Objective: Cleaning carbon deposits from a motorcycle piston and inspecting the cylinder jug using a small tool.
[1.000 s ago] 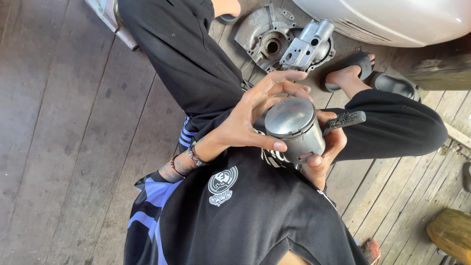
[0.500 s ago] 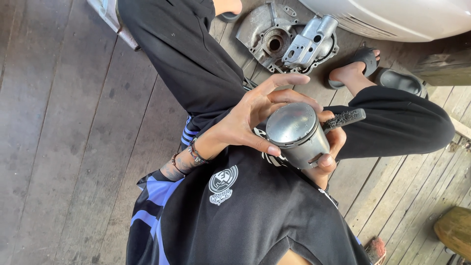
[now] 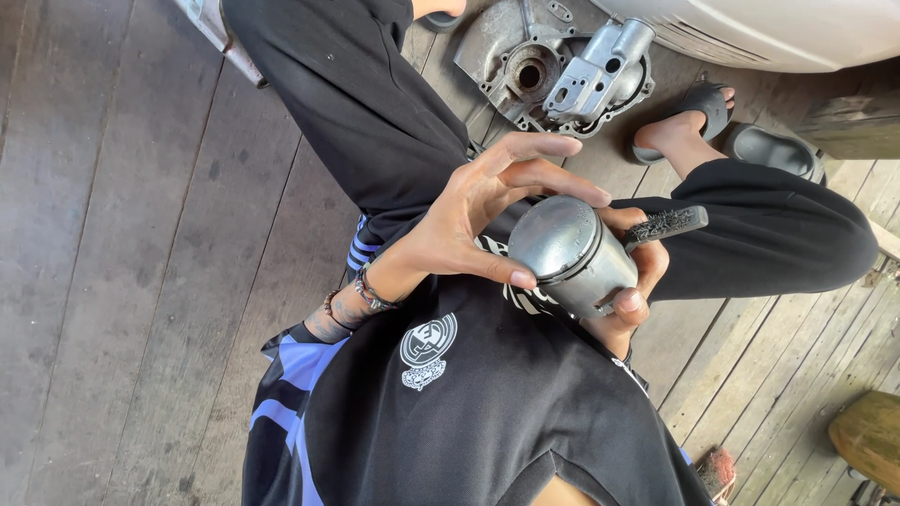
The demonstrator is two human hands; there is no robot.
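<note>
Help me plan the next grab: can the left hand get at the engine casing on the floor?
Probably yes: the left hand only fingertips the piston, which the right hand grips, and the engine casing lies uncovered just past the leg.

The piston (image 3: 574, 251) sits in the right hand (image 3: 630, 298), with the left hand (image 3: 478, 220) touching its crown from the left. A brush (image 3: 667, 225) juts right of the grip. The engine casing (image 3: 553, 70) lies beyond, on the plank floor (image 3: 141, 281).
</note>
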